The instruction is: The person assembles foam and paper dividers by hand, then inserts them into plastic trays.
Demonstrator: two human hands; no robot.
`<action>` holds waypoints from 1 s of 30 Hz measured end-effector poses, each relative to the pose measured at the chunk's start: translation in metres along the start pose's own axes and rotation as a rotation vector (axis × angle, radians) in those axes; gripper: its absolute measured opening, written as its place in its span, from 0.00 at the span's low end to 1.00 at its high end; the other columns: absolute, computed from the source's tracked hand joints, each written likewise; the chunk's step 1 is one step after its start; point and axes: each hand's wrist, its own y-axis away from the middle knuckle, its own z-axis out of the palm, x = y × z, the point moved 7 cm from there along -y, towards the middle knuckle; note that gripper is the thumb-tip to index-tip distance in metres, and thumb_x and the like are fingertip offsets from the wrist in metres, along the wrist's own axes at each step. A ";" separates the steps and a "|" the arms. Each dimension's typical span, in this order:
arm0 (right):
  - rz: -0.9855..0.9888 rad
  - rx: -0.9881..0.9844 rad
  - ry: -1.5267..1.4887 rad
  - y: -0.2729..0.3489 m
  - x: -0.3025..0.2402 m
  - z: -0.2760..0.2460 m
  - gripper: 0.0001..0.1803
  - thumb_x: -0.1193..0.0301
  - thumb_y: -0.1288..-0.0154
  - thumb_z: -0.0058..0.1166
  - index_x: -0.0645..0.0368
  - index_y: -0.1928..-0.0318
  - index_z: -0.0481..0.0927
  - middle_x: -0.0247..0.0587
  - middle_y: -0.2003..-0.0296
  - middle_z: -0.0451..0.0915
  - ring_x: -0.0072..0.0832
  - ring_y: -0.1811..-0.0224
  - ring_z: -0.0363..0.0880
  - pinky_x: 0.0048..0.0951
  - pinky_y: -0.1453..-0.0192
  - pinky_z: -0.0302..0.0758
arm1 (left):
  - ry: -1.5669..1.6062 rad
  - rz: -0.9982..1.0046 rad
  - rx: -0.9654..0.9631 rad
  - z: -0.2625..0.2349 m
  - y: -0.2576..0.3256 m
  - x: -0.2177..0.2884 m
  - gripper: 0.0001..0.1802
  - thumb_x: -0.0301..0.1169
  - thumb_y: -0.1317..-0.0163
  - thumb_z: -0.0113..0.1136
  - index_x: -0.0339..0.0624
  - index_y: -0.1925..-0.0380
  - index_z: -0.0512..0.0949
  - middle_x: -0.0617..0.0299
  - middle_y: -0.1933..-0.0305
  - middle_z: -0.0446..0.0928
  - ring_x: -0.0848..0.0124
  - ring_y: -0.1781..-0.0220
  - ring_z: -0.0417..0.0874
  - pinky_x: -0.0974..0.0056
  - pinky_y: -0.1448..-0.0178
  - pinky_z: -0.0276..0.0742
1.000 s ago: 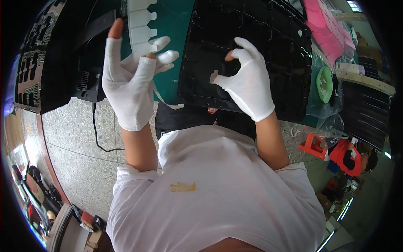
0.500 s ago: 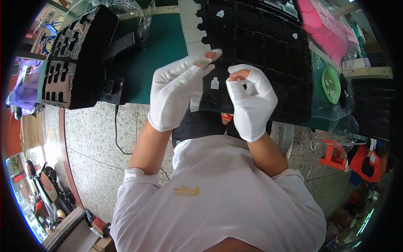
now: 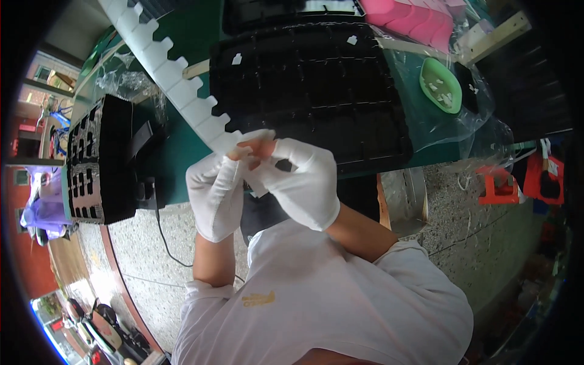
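Observation:
My left hand (image 3: 214, 198), in a white glove with bare fingertips, is closed on a long white strip (image 3: 176, 91) with a notched edge. The strip slants up to the far left, and its near end shows below the fingers. My right hand (image 3: 302, 182), gloved alike, is closed in a pinch against the strip beside my left fingertips. Whatever its fingers hold is hidden. Beyond both hands lies a black tray (image 3: 316, 91) divided into cells, with small white tabs (image 3: 236, 59) on it.
A green dish (image 3: 441, 86) with white bits stands at the right on plastic film. Pink moulded sheets (image 3: 410, 21) lie at the far right. A black slotted crate (image 3: 100, 161) is at the left, with a black device (image 3: 146, 191) and cable beside it. A red stool (image 3: 499, 187) stands below right.
My right hand has moved left to meet my left hand at the strip. The strip now tilts farther left. My view has shifted, and the tray's near-left white tab is out of sight.

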 end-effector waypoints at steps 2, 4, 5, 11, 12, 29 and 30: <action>-0.048 -0.037 0.040 -0.003 -0.001 -0.025 0.09 0.78 0.35 0.64 0.68 0.56 0.84 0.37 0.67 0.83 0.23 0.63 0.83 0.24 0.55 0.80 | -0.197 0.082 0.078 -0.003 -0.009 0.007 0.15 0.33 0.25 0.54 0.35 0.54 0.86 0.38 0.46 0.82 0.45 0.41 0.84 0.43 0.31 0.72; 0.314 0.226 -0.442 -0.009 0.044 -0.072 0.11 0.72 0.28 0.56 0.68 0.53 0.83 0.36 0.67 0.83 0.23 0.61 0.83 0.26 0.49 0.79 | -0.020 0.096 0.059 -0.008 -0.016 0.005 0.15 0.34 0.25 0.54 0.36 0.56 0.87 0.40 0.47 0.83 0.45 0.42 0.84 0.42 0.31 0.72; 0.373 0.276 -0.392 -0.015 0.058 -0.089 0.13 0.69 0.25 0.53 0.68 0.52 0.82 0.37 0.66 0.83 0.24 0.60 0.83 0.26 0.47 0.78 | -0.020 0.098 0.053 -0.008 -0.019 0.000 0.15 0.34 0.25 0.54 0.36 0.56 0.87 0.40 0.47 0.83 0.45 0.42 0.84 0.42 0.31 0.72; 0.219 0.184 0.008 -0.017 0.031 -0.089 0.07 0.74 0.31 0.58 0.66 0.58 0.83 0.38 0.67 0.84 0.22 0.63 0.83 0.23 0.53 0.78 | 0.088 0.035 0.006 0.022 -0.030 -0.006 0.18 0.35 0.25 0.55 0.28 0.54 0.84 0.42 0.48 0.84 0.57 0.47 0.86 0.50 0.32 0.75; 0.057 0.196 0.182 -0.018 0.019 -0.082 0.04 0.77 0.35 0.62 0.65 0.61 0.84 0.38 0.69 0.84 0.21 0.67 0.83 0.21 0.58 0.78 | 0.046 -0.001 0.007 0.026 -0.033 -0.007 0.17 0.35 0.25 0.56 0.29 0.53 0.84 0.41 0.46 0.83 0.61 0.47 0.85 0.54 0.34 0.76; -0.960 0.208 0.508 0.012 -0.046 -0.037 0.12 0.78 0.55 0.73 0.59 0.67 0.85 0.34 0.70 0.80 0.23 0.78 0.73 0.23 0.80 0.58 | 0.077 0.021 -0.065 0.037 -0.021 -0.016 0.14 0.32 0.28 0.60 0.30 0.53 0.84 0.34 0.37 0.75 0.54 0.35 0.79 0.53 0.31 0.73; -0.951 0.207 0.541 0.015 -0.043 -0.041 0.12 0.78 0.55 0.73 0.59 0.67 0.85 0.34 0.70 0.80 0.23 0.78 0.73 0.23 0.80 0.58 | 0.040 0.028 -0.064 0.036 -0.021 -0.019 0.15 0.34 0.28 0.61 0.31 0.54 0.85 0.35 0.37 0.76 0.53 0.36 0.80 0.53 0.33 0.75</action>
